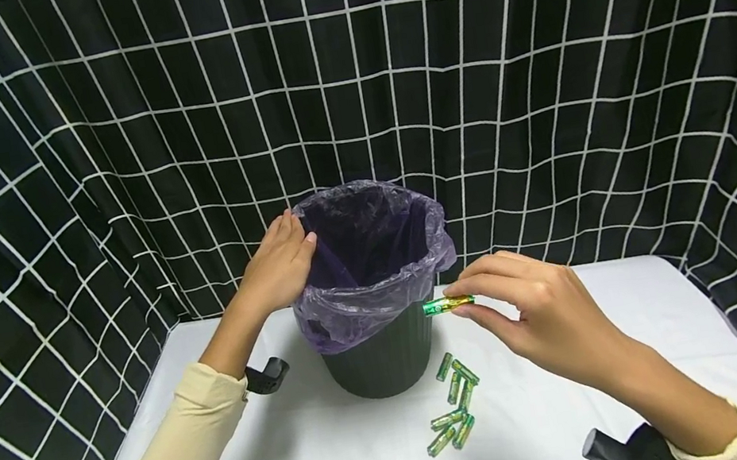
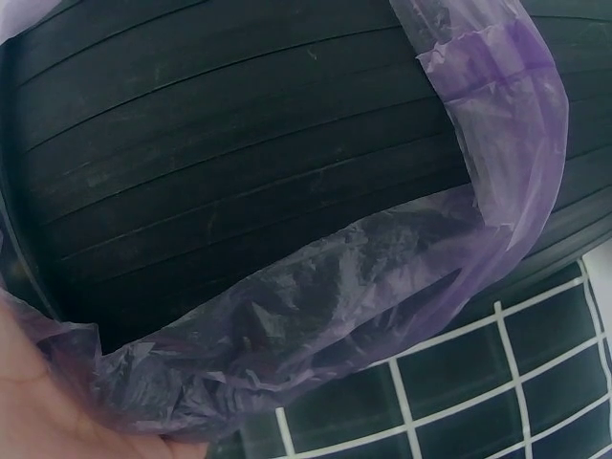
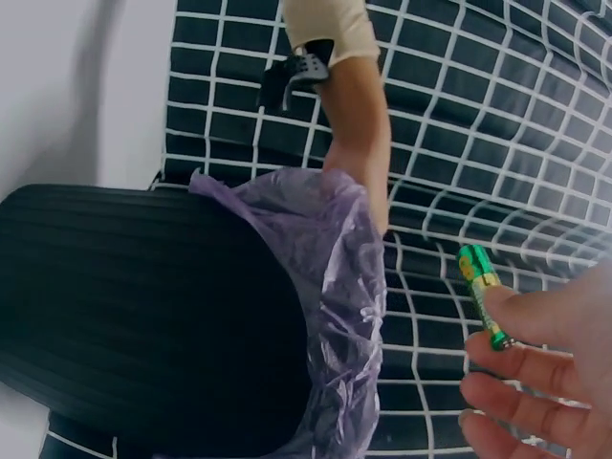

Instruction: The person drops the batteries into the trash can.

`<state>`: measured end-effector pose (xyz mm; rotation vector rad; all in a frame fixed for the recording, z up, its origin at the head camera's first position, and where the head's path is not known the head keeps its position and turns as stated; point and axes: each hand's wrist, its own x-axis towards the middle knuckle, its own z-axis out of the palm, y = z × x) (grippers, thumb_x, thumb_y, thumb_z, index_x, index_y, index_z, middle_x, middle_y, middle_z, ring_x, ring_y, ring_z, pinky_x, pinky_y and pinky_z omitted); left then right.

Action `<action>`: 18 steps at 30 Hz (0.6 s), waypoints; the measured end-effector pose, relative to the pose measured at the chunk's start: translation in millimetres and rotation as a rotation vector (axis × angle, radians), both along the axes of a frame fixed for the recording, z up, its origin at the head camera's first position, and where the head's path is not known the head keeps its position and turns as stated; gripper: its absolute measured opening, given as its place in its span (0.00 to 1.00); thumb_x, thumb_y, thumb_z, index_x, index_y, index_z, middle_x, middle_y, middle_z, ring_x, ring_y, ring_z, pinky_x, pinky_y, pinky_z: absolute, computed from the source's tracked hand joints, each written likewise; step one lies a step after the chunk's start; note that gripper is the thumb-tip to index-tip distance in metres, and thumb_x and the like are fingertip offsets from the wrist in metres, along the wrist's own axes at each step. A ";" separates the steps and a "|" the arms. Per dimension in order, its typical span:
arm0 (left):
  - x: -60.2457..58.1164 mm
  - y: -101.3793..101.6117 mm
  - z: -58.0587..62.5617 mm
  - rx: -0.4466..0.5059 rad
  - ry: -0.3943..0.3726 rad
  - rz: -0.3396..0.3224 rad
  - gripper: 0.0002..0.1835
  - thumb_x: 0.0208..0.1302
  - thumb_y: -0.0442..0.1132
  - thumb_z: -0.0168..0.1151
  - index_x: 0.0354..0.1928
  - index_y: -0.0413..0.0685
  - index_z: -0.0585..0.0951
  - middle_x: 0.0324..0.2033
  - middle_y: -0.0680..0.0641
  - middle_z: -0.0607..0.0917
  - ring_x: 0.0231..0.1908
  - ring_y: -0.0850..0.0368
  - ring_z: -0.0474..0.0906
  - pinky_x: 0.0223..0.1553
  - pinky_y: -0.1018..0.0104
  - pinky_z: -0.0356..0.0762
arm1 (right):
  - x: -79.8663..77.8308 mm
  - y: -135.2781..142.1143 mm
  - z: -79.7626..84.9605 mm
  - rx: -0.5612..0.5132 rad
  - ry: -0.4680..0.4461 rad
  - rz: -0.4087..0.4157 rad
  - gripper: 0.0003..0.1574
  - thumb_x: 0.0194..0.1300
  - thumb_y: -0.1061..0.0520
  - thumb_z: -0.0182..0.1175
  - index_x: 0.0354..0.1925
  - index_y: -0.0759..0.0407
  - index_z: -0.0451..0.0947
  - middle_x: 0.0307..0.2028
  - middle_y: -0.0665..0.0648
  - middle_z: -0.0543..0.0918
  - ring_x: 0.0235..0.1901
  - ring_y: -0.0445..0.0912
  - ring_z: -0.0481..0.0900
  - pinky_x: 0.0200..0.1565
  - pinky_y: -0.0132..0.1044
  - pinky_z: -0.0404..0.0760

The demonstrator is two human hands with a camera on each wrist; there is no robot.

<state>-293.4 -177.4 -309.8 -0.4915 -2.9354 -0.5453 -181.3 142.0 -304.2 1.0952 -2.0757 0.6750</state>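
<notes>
A dark ribbed trash can [image 1: 381, 365] stands upright, a translucent purple liner [image 1: 360, 316] folded over its rim. My left hand [image 1: 280, 264] holds the rim at its left side, over the liner; in the left wrist view part of that hand [image 2: 57, 411] shows beside the liner's hanging edge. My right hand [image 1: 532, 301] pinches a green and gold battery [image 1: 449, 304] between thumb and fingertips, just right of the can and below rim height. The same battery [image 3: 485, 298] shows its full length in the right wrist view. Several similar batteries [image 1: 453, 389] lie loosely grouped in front of the can.
A white cloth covers the table [image 1: 347, 458]. Black curtains with a white grid [image 1: 462, 86] enclose the back and both sides. Dark devices are strapped to the left wrist [image 1: 267, 376] and right wrist [image 1: 628, 450].
</notes>
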 end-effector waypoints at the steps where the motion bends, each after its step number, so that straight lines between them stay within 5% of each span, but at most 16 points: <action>1: -0.2 0.5 0.1 -0.001 -0.002 -0.001 0.35 0.82 0.51 0.27 0.77 0.29 0.48 0.79 0.37 0.43 0.80 0.47 0.33 0.79 0.57 0.33 | -1.6 -1.4 2.1 0.001 0.003 0.000 0.17 0.52 0.64 0.77 0.42 0.54 0.89 0.40 0.46 0.87 0.42 0.41 0.84 0.39 0.29 0.80; 18: 0.3 0.2 -0.1 0.001 -0.005 -0.003 0.35 0.82 0.51 0.27 0.77 0.29 0.48 0.79 0.38 0.41 0.79 0.48 0.33 0.79 0.57 0.32 | -33.1 -32.4 25.4 0.007 0.037 0.050 0.14 0.55 0.66 0.76 0.41 0.56 0.90 0.39 0.47 0.88 0.38 0.41 0.84 0.30 0.34 0.80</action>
